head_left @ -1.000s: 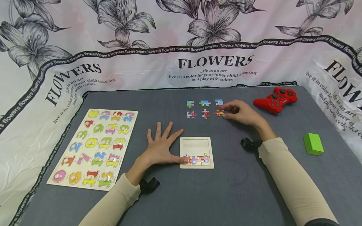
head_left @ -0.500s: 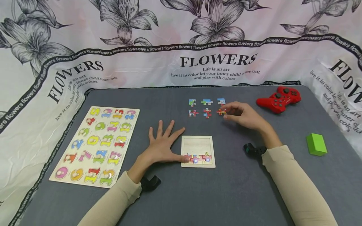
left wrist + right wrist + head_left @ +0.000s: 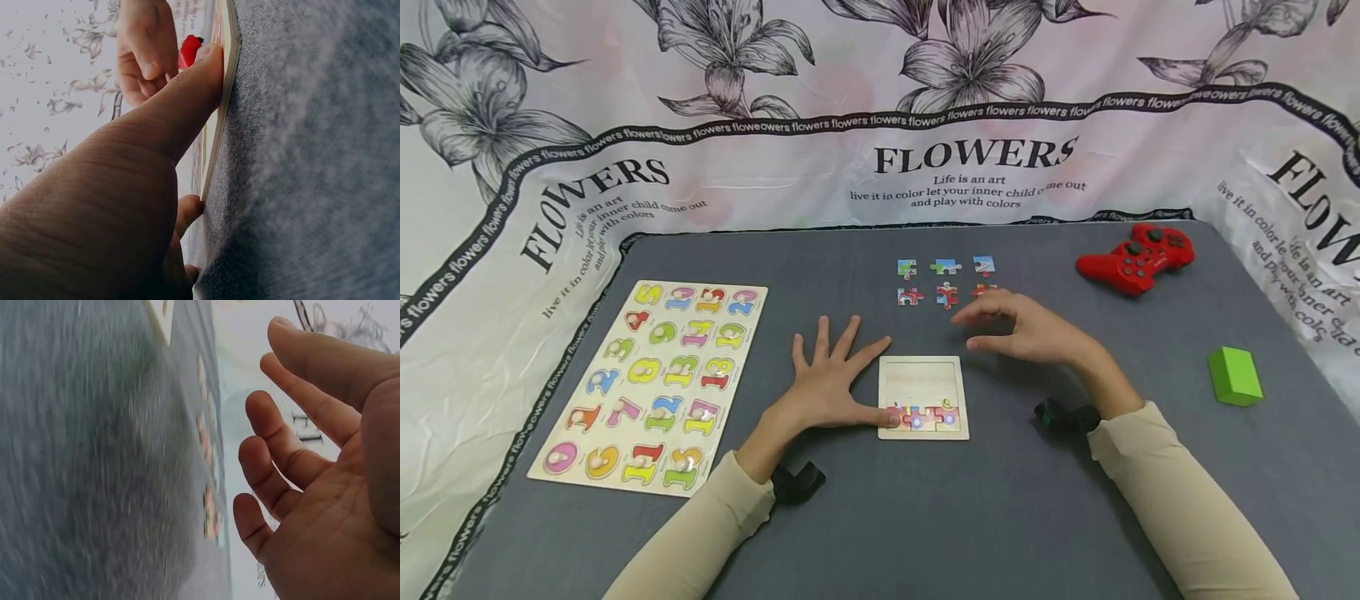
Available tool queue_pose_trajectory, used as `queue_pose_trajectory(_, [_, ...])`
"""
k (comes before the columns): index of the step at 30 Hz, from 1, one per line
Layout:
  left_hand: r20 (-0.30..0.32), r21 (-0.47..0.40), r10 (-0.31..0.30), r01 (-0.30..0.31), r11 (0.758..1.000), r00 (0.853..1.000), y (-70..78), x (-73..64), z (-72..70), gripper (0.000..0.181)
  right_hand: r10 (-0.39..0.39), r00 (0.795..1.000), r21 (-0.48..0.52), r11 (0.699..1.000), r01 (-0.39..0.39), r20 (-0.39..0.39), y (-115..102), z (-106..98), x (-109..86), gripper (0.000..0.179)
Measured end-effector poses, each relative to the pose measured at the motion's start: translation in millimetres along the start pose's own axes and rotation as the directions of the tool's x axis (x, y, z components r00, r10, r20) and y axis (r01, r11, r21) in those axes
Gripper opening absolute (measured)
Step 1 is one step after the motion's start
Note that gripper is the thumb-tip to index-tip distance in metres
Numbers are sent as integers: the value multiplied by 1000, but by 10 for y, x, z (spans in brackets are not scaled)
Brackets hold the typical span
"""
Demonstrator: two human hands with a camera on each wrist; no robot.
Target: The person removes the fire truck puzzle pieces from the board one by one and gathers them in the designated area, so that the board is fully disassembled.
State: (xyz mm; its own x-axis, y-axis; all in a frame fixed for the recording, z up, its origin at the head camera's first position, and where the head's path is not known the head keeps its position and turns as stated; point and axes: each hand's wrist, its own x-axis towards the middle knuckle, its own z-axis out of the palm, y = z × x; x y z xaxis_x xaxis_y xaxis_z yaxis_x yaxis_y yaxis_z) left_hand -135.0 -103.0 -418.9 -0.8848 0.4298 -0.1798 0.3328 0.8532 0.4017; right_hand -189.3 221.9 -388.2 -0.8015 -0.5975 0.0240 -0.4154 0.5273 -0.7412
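A: Left hand (image 3: 823, 396)?
B: Flat on the grey table (image 3: 865, 533), fingers straight and fanned wide, nothing gripped. Thumb lies across the left edge of the wooden tray (image 3: 923, 382), tip over the end of the joined puzzle pieces (image 3: 928, 420).
A: So where's the tray, exactly?
B: Just right of the left hand, under its thumb; nearer the person than the right hand (image 3: 1033, 329) and to its left. Joined pieces sit in a row along the tray's near side.
A: Right hand?
B: Thumb and index well apart, gap between them, other fingers loosely bent. No piece in its grasp. Right wrist view agrees.
A: Loose pieces?
B: Six, two rows of three, just beyond the right hand's fingertips. Far row (image 3: 946, 267) mostly green and blue, near row (image 3: 947, 296) mostly red. Right-end piece of the near row is partly hidden behind the right hand's fingers. Can't tell from the head view if they touch it.
A: Anything else around?
B: Number board (image 3: 643, 343) left of the left hand. Red controller (image 3: 1135, 260) beyond the right hand, off to its right. Green block (image 3: 1236, 376) well right of the right hand.
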Motion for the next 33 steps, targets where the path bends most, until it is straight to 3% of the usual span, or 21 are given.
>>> queue_pose_trajectory(9, [15,4,-7,7,1000,1000,15,3,-8,111,-133,986,-29,990,136,99,-211,237,37,36])
queue_pose_trajectory(18, [21,17,-7,7,1000,1000,9,10,-7,112,-157,972,-108,978,177,175,-361,484,54,34])
queue_pose_trajectory(33, [20,23,-10,9,1000,1000,6,16,-11,111,-157,966,-184,963,195,204,-484,704,71,34])
